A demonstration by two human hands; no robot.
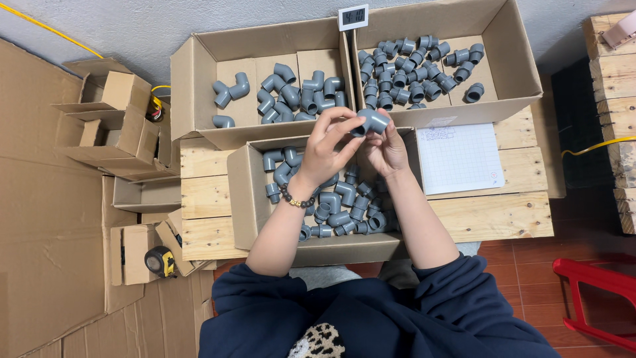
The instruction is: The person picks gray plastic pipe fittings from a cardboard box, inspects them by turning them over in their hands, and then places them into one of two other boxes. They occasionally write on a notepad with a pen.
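Both hands pinch one grey pipe elbow (371,121) above the near box (242,199) at the pallet's front edge: left hand (324,149) fingertips on its rim, right hand (387,151) behind. Looks rigid, light, smooth plastic; best held by the socket ends.

Yellow tape measure (159,261), gridded paper sheet (459,158), red stool (594,296), small empty cardboard boxes (112,126), wooden pallet (493,215)

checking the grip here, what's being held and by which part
A grey pipe elbow, pinched at its ends by the fingertips of both the left hand and right hand.
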